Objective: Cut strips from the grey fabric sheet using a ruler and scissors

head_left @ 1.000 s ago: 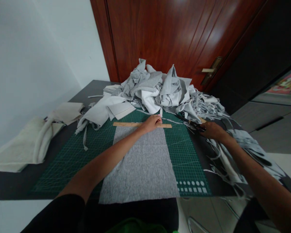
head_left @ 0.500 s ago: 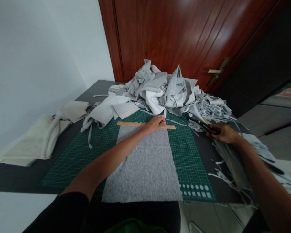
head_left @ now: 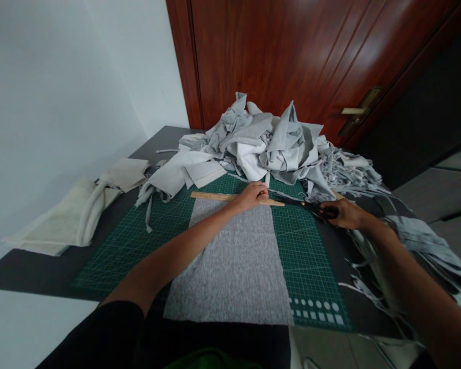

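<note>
A grey knit cloth lies flat on the green cutting mat and reaches past the mat's near edge. Across the cloth's far end lies a wooden ruler. My left hand is closed at the ruler, right of its middle; what its fingers hold, if anything, is hidden. My right hand is closed round the handles of black scissors, whose blades point left to the ruler's right end.
Behind the mat rises a heap of grey and white fabric, with thin scraps to its right. Folded cream cloth lies at the left. More strips hang at the right. A red-brown door stands behind.
My right hand has moved the scissors left, from beside the mat to the ruler's right end. My left hand stays at the ruler. The whole view has shifted slightly.
</note>
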Available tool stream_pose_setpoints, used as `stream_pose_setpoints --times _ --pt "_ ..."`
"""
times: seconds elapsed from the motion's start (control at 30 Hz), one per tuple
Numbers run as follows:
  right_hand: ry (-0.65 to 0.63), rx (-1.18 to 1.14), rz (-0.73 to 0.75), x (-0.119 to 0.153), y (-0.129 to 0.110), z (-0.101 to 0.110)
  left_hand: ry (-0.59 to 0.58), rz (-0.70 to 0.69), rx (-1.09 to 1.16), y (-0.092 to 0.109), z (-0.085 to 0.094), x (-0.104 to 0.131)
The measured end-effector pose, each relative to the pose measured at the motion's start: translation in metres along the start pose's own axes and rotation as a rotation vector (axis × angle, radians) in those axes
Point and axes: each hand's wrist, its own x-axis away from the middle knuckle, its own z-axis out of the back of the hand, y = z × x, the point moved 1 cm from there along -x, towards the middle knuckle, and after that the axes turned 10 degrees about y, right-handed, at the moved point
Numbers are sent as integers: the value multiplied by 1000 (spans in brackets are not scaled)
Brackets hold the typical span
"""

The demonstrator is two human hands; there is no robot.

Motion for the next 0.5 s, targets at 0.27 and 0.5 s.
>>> stream_pose_setpoints --times 0.27,0.5 --pt "-103 -73 6 -22 -20 1 11 12 -17 -2 0 2" --pt "-125 -71 27 -32 -35 2 13 10 -5 -7 -4 3"
